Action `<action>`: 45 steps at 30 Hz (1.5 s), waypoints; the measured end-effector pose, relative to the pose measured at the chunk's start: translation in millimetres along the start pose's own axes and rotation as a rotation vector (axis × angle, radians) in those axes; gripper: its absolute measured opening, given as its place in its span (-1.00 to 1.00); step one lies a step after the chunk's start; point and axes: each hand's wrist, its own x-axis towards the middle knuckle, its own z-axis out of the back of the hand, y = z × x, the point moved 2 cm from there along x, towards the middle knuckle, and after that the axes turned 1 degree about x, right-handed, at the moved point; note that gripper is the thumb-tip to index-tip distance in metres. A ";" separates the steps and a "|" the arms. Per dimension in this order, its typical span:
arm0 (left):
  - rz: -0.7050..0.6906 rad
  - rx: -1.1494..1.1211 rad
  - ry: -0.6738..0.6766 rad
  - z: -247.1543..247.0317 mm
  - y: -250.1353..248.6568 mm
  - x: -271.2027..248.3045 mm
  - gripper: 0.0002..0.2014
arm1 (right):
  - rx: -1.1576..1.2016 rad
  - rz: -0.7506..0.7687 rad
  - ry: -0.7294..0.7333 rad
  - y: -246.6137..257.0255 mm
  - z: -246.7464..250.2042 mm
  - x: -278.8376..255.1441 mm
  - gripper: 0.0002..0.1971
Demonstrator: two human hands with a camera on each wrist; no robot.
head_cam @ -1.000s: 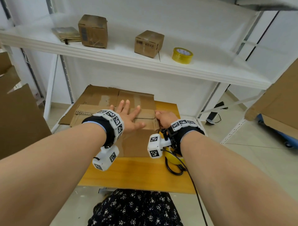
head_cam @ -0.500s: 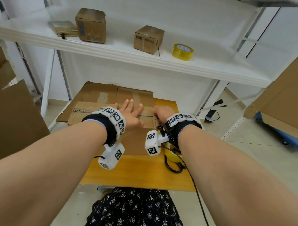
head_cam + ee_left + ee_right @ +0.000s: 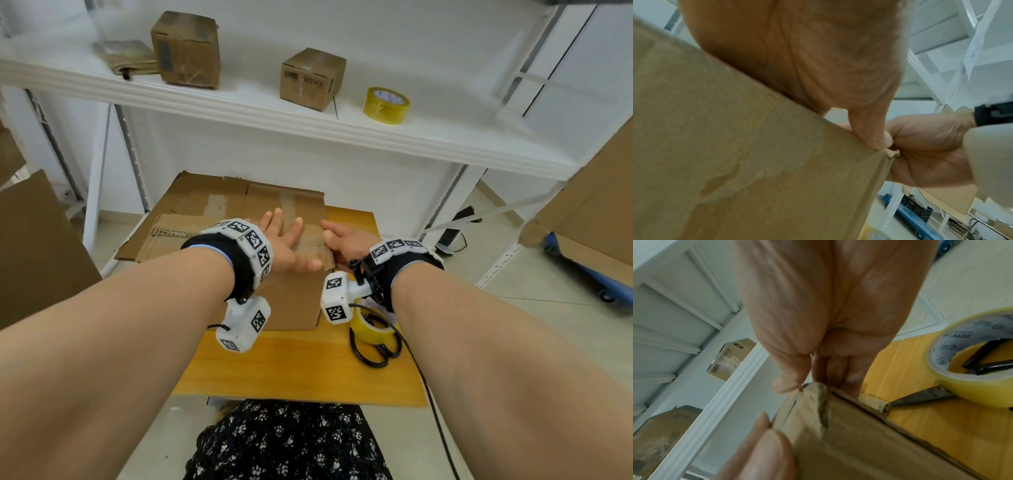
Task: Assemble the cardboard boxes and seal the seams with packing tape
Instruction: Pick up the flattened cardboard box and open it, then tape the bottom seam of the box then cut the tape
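A brown cardboard box [image 3: 294, 301] stands on the wooden table [image 3: 298, 373] in front of me. My left hand [image 3: 284, 240] lies flat on its top with straight fingers, and its thumb [image 3: 869, 134] reaches the top right corner. My right hand [image 3: 346, 240] grips that corner; in the right wrist view the worn flap corner [image 3: 813, 394] sits pinched between thumb and fingers. A yellow roll of packing tape [image 3: 371, 330] lies on the table just below my right wrist, also seen as the tape roll [image 3: 972, 378], on top of black-handled scissors [image 3: 375, 356].
Flattened cardboard [image 3: 219, 202] lies behind the box. The white shelf [image 3: 308, 126] above holds two small sealed boxes [image 3: 186, 49] [image 3: 311, 78], folded cardboard [image 3: 126, 56] and a second tape roll [image 3: 386, 104]. Large cardboard sheets stand at left [image 3: 34, 250] and right [image 3: 589, 212].
My left hand has slid right across the box top, bringing its thumb to the corner beside my right hand. The right hand stays on the corner.
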 end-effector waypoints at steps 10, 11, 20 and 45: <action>-0.012 -0.021 -0.062 -5.9 -3.0 -5.5 -0.09 | -0.059 -0.014 -0.170 35.0 -0.5 -19.6 -0.64; -0.006 -0.024 -0.061 -6.2 -3.4 -5.0 -0.10 | -0.067 -0.021 -0.173 35.3 -0.4 -18.8 -0.64; -0.114 -0.115 -0.131 4.8 -25.1 -7.8 -0.20 | 0.073 -0.038 -0.201 21.9 -4.0 -20.6 -0.63; -0.115 -0.232 -0.349 2.4 -21.4 -1.5 -0.79 | -1.038 -0.332 -0.024 -89.8 0.1 -20.5 -0.30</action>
